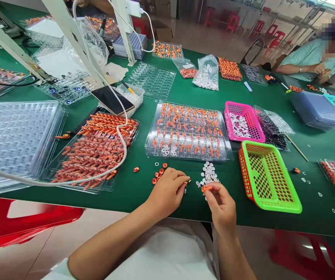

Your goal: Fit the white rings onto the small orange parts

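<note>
My right hand (pixel 223 202) pinches a small orange plastic part (pixel 205 188) between thumb and fingertips, just above the table. Just beyond it lies a heap of small white discs (pixel 209 172). My left hand (pixel 167 189) is closed, thumb and fingers drawn together low over the table. A tiny yellow-and-dark bit shows at its fingertips, too small to name. Several orange ring-shaped parts (pixel 155 178) lie beside the left hand, partly covered by it. In front of both hands, a clear plastic tray (pixel 151 144) carries rows of orange parts and some white rings.
A green basket (pixel 294 204) and a pink basket (pixel 228 130) with white discs stand at right. Left are a tray of orange pieces (pixel 97 155), stacked clear trays (pixel 18 132) and a phone (pixel 111 100). A white cable (pixel 124 144) loops across. A co-worker (pixel 304 58) sits far right.
</note>
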Demonstrator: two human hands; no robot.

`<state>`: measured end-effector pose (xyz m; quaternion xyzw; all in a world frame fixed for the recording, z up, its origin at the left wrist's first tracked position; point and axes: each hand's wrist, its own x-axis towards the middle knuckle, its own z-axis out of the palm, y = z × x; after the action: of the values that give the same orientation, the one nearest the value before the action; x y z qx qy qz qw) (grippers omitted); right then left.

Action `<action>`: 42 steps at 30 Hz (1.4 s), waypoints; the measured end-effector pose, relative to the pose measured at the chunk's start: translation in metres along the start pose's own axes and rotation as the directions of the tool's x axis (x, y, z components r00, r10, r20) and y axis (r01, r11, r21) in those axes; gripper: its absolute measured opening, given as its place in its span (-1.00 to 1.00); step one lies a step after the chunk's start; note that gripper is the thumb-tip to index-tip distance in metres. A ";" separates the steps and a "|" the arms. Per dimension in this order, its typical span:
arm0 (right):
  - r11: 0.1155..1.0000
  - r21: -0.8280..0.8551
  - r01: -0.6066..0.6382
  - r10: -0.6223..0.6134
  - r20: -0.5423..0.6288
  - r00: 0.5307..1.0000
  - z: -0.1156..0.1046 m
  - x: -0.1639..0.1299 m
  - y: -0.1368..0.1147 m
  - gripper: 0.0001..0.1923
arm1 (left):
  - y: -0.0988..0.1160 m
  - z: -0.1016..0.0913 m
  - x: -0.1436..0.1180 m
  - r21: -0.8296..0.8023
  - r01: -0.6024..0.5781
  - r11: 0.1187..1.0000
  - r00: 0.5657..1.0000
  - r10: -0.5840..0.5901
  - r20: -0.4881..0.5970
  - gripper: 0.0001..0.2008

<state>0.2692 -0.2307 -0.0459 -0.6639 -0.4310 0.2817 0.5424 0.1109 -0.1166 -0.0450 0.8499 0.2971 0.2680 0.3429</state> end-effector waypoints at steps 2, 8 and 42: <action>0.999 0.045 0.024 -0.024 0.000 1.000 0.000 -0.004 0.001 -0.90 | 0.007 -0.005 -0.003 -0.160 0.022 0.987 1.000 -0.024 -0.011 -0.76; 0.988 0.156 -0.012 0.001 0.069 0.998 0.001 -0.011 0.001 -0.90 | 0.017 -0.015 -0.003 -0.495 0.207 0.844 0.974 -0.131 0.185 -0.68; 0.949 0.277 -0.149 0.110 0.151 0.982 -0.002 -0.005 0.000 -0.90 | 0.047 0.005 0.005 -0.362 0.216 0.907 0.976 -0.188 0.111 -0.89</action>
<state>0.2685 -0.2366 -0.0455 -0.5847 -0.3765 0.4201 0.5830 0.1329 -0.1430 -0.0118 0.7434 0.3144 0.2511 0.5342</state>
